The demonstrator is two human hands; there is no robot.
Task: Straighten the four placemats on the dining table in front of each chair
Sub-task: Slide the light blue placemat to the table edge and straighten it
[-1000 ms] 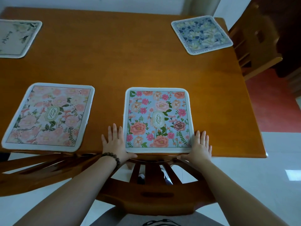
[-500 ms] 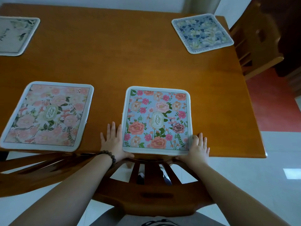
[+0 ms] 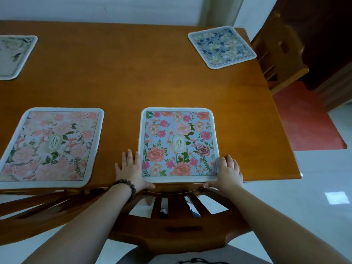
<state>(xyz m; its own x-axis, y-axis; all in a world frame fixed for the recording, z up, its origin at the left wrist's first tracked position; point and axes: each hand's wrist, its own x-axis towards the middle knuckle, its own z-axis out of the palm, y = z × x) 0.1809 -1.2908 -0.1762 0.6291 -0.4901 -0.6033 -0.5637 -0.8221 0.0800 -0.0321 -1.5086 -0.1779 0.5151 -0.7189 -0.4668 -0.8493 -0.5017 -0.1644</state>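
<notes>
Head view: blue floral placemat (image 3: pixel 178 143) between flat hands (image 3: pixel 131 168) (image 3: pixel 229 171).

Soft daylight, wide-angle edge distortion

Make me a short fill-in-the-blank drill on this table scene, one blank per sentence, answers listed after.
1. The table carries ____ placemats in view.
2. The left hand and right hand lie flat on either side of the ____ floral placemat.
3. The beaded bracelet sits on the ____ wrist.
4. The crooked dark blue placemat lies near the table's far ____ corner.

Missing words: four; light blue; left; right
</notes>
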